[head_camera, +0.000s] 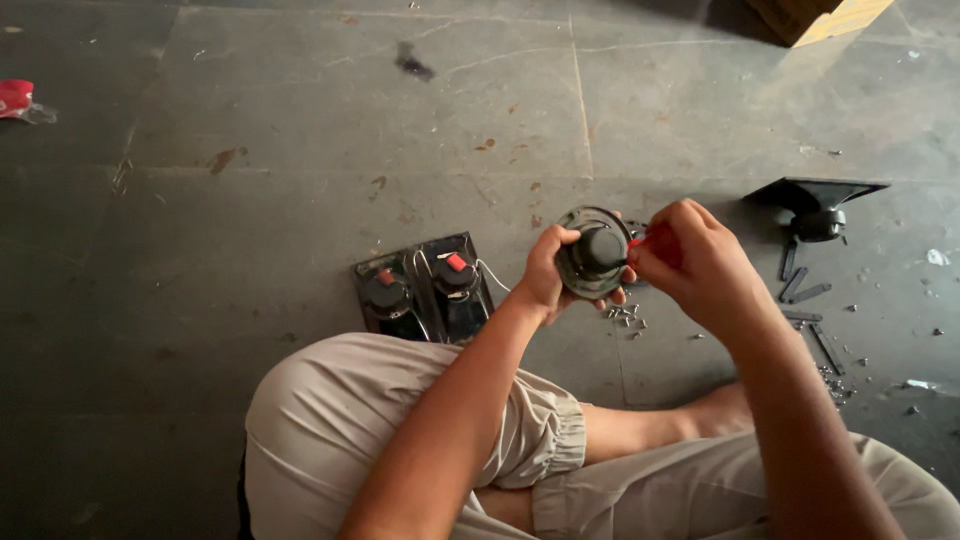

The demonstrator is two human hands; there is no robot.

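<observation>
You sit on the floor with your legs crossed. Your left hand grips a small round black speaker above your knees. Your right hand is closed around a red-handled tool that touches the speaker's edge. Little screws lie just below. Two more speakers sit to the left. A black horn piece lies farther right.

Speaker: between left hand and right hand
Two speakers: on the floor, left of the hands
Screws: under the hands
</observation>
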